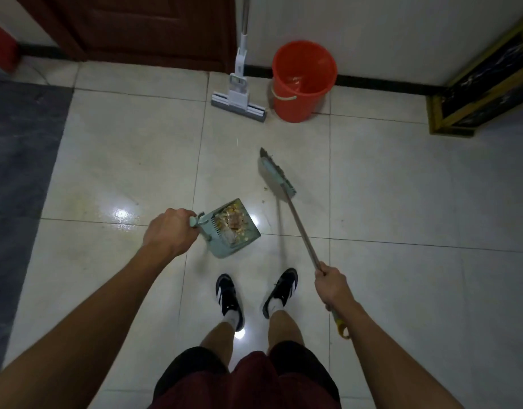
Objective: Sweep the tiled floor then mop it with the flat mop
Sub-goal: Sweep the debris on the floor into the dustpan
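Within right-hand fingers (332, 283), broom handle (301, 228)

Flat mop (239, 95) pole cut off at top edge. Dustpan (230, 228) debris too small to identify.

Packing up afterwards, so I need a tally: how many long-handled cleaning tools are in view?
2. The broom is in the right hand, its head on the tiles mid-floor. The flat mop leans against the far wall beside the red bucket. None seem hidden.

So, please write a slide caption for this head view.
Left hand holds full dustpan, right hand holds broom.
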